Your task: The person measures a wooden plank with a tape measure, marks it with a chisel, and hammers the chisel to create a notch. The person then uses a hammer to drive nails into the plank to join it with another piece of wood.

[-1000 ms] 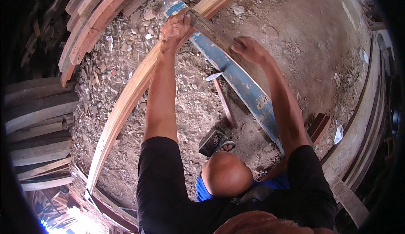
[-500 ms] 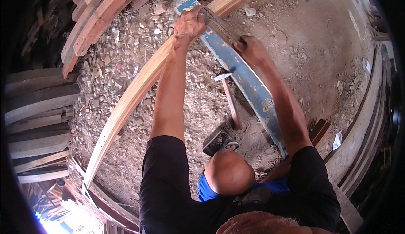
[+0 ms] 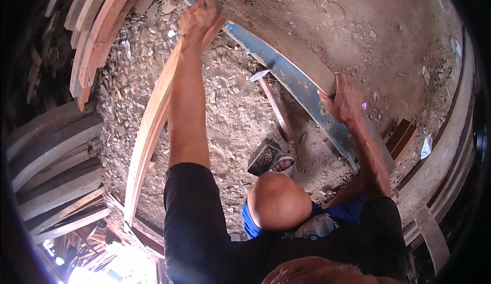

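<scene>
A long brown weathered plank slants from the far middle toward the right, above a blue-painted board with flaking paint. My left hand is closed over the plank's far end. Farther along it, my right hand grips the plank, with the thumb on the near side and fingers over the outer edge. Part of the plank passes behind my right forearm. A pale curved timber crosses under the far end of the boards. A hammer-like tool with a wooden handle lies on the ground left of the blue board.
Curved timbers are stacked at the far left, with more grey timbers below them. Wood chips litter the ground. By my sandalled foot is a dark rectangular object. Long boards line the right side.
My right hand has moved nearer and to the right along the plank and now grips its edge. More of the plank's broad face shows. My left hand stays at the far end.
</scene>
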The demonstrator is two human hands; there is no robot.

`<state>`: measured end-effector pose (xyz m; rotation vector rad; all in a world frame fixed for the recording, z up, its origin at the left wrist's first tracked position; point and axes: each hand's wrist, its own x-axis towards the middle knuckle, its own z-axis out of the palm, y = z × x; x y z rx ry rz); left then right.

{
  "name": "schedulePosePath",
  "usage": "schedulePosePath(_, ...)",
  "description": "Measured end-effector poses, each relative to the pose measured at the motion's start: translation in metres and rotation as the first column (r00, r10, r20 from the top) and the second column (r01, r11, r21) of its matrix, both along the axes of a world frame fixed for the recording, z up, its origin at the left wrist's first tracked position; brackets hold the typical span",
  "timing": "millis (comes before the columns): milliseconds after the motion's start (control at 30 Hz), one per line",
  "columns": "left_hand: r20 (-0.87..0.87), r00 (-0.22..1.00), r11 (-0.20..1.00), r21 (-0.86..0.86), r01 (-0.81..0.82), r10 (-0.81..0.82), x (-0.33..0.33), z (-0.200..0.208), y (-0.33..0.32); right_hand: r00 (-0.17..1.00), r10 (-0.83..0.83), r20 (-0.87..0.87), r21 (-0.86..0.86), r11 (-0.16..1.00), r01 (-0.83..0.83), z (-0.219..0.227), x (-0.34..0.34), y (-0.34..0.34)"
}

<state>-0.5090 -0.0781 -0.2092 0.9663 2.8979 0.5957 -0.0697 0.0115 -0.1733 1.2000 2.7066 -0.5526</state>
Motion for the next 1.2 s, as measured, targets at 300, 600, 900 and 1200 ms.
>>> schedulePosePath(300,0.075,0.991,0.975,-0.2,-0.093,0.11,-0.008,-0.005,0.007,0.999,-0.009,0.048,-0.177,0.984,0.017,0.004,-0.005,-0.001)
schedulePosePath(600,0.225,0.974,0.995,-0.1,0.012,0.011,-0.022,-0.03,0.001,0.998,0.033,0.047,-0.17,0.985,-0.025,-0.007,0.002,0.013)
schedulePosePath(900,0.198,0.977,0.988,-0.117,0.1,-0.075,-0.022,-0.023,0.007,1.0,0.0,0.023,-0.208,0.978,0.005,-0.016,0.003,0.012)
schedulePosePath(1200,0.259,0.962,0.987,-0.112,0.119,-0.086,-0.026,-0.022,0.005,0.999,0.007,0.044,-0.155,0.988,0.0,-0.014,0.003,0.006)
